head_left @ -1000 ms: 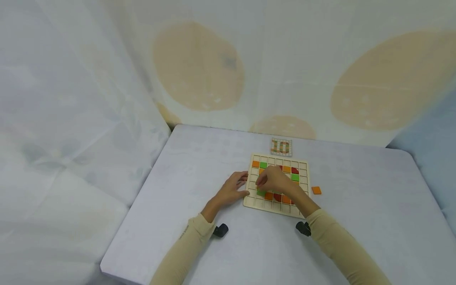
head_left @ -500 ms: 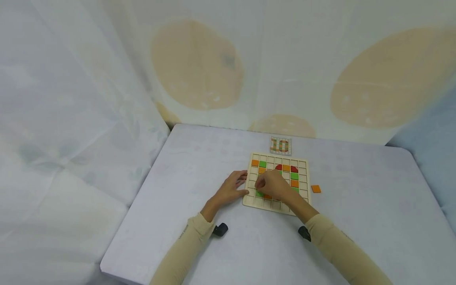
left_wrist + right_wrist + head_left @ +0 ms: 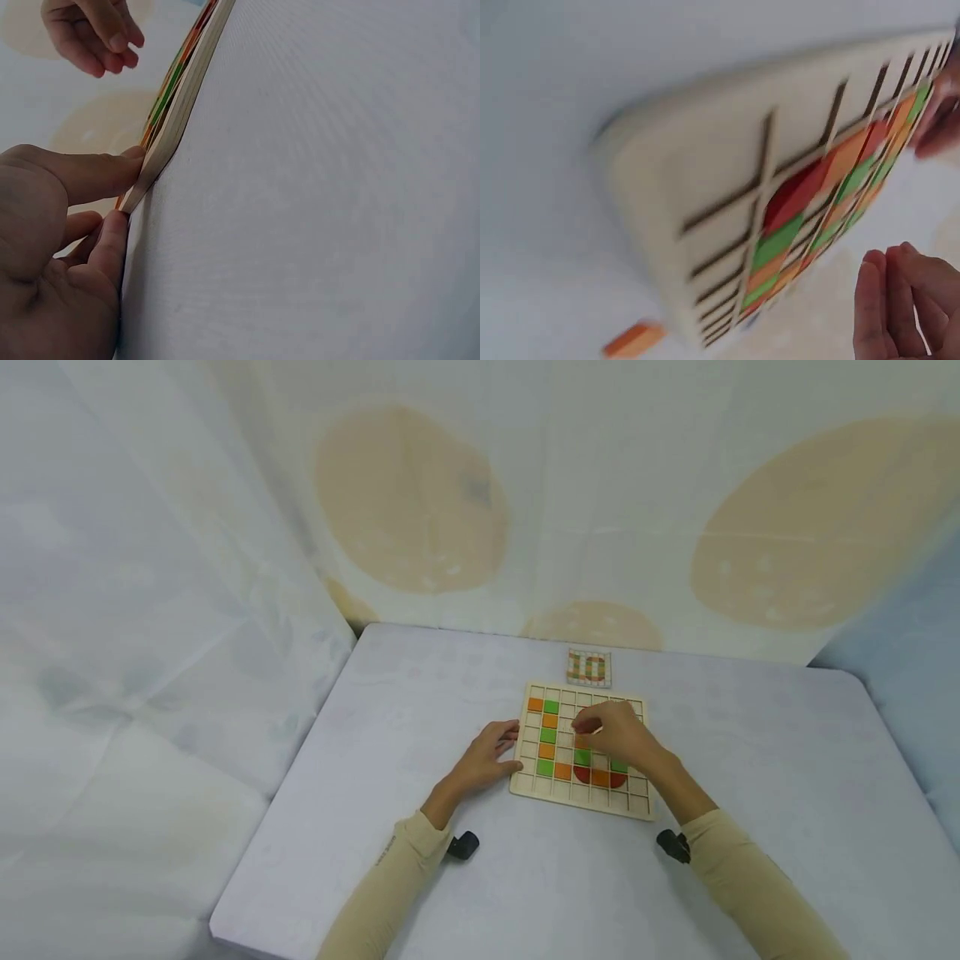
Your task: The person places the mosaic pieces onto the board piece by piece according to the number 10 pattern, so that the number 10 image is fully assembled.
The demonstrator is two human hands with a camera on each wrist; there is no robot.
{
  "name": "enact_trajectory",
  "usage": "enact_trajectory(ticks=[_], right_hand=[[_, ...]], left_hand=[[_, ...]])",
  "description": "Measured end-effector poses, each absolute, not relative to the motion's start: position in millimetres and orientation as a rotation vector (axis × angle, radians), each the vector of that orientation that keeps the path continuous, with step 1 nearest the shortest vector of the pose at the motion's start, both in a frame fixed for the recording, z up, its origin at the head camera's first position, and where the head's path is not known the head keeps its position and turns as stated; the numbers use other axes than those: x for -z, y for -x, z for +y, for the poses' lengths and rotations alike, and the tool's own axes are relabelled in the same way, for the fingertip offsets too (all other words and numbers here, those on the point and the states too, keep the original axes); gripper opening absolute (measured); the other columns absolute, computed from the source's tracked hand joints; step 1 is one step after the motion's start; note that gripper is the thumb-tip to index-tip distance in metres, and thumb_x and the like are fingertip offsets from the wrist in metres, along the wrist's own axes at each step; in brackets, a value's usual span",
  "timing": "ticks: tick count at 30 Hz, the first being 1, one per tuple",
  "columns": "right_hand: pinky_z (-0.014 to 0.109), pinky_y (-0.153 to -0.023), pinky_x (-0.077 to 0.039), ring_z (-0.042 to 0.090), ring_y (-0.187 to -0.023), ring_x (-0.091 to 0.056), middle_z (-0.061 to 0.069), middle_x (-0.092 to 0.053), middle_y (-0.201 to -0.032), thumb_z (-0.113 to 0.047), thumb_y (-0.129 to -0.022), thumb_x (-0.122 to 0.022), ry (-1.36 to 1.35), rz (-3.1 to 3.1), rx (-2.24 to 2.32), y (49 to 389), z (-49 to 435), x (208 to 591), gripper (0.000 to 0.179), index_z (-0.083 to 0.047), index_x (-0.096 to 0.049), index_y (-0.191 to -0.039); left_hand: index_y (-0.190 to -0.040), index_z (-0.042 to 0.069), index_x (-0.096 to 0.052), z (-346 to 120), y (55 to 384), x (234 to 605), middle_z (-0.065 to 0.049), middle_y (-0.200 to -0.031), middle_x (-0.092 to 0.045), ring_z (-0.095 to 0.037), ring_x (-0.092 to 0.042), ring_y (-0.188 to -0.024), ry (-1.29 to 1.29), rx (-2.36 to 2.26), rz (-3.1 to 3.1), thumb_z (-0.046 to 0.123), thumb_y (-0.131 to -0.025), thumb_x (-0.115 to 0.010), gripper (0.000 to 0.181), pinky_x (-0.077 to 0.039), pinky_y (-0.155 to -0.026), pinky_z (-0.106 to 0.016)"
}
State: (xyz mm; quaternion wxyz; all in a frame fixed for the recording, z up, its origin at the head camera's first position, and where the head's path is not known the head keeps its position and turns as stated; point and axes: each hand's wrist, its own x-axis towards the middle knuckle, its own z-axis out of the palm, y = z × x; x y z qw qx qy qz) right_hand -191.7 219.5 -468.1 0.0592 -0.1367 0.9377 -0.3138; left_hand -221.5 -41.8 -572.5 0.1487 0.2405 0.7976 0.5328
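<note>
A pale wooden grid board (image 3: 528,783) lies on the table, with orange, green and red tiles set in its squares. My left hand (image 3: 483,756) rests at the board's left side, its thumb and fingertips touching the edge. Over the middle of the board hovers my right hand (image 3: 618,732), thumb and fingertips close together. In the right wrist view no tile shows between those fingertips (image 3: 889,259). Left of that hand, a column of tiles ends in a green tile (image 3: 545,767). Part of the pattern is hidden under the right hand.
Behind the board lies a small card (image 3: 588,668) printed with a coloured grid pattern. A loose orange tile (image 3: 634,340) lies beside the board, hidden by the right arm in the head view. Black wrist cameras (image 3: 463,845) sit under the sleeves.
My right hand has moved right from the left tile column to the board's middle, uncovering that column with its orange and green tiles. My left hand stays at the board's edge.
</note>
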Motion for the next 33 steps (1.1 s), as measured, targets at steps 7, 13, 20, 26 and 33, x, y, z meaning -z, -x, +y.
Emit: enact_trajectory(ticks=[7, 13, 20, 26, 33], right_hand=[[0.046, -0.081, -0.060, 0.030, -0.094, -0.063, 0.014, -0.070, -0.100, -0.007, -0.087, -0.070, 0.189, 2.912, 0.810, 186, 273, 460, 0.022, 0.002, -0.071, -0.107], [0.043, -0.078, -0.061, 0.033, -0.095, -0.062, 0.017, -0.068, -0.103, -0.007, -0.086, -0.071, -0.014, 2.877, 0.734, 178, 303, 470, 0.026, 0.002, -0.069, -0.110], [0.045, -0.081, -0.061, 0.030, -0.092, -0.064, 0.014, -0.070, -0.099, -0.004, -0.077, -0.080, -0.002, 2.792, 0.741, 170, 317, 484, 0.033, 0.003, -0.071, -0.109], [0.046, -0.082, -0.060, 0.027, -0.089, -0.065, 0.011, -0.071, -0.096, -0.004, -0.076, -0.081, 0.044, 2.834, 0.732, 166, 320, 492, 0.031, 0.002, -0.073, -0.105], [0.045, -0.078, -0.060, 0.024, -0.082, -0.061, 0.008, -0.069, -0.089, -0.002, -0.074, -0.082, 0.071, 2.886, 0.721, 165, 322, 494, 0.031, 0.002, -0.072, -0.103]], left_hand=[[-0.149, 0.008, -0.035, -44, 221, 572, -0.003, -0.140, -0.042, -0.013, -0.043, -0.129, -0.705, -1.545, 2.297, 0.001, -0.084, -0.075, 0.077, -0.037, -0.108, -0.014], [-0.149, 0.008, -0.034, -44, 223, 573, -0.002, -0.139, -0.042, -0.012, -0.043, -0.129, -0.704, -1.539, 2.302, 0.001, -0.084, -0.075, 0.077, -0.037, -0.107, -0.013], [-0.149, 0.008, -0.034, -45, 223, 574, -0.003, -0.139, -0.042, -0.013, -0.043, -0.129, -0.705, -1.534, 2.309, 0.001, -0.084, -0.074, 0.077, -0.037, -0.108, -0.014], [-0.149, 0.007, -0.034, -46, 222, 573, -0.003, -0.139, -0.042, -0.014, -0.043, -0.129, -0.705, -1.537, 2.299, 0.000, -0.084, -0.074, 0.077, -0.037, -0.107, -0.013], [-0.149, 0.008, -0.034, -45, 223, 573, -0.002, -0.139, -0.042, -0.012, -0.044, -0.128, -0.688, -1.528, 2.313, 0.001, -0.084, -0.075, 0.077, -0.037, -0.107, -0.012]])
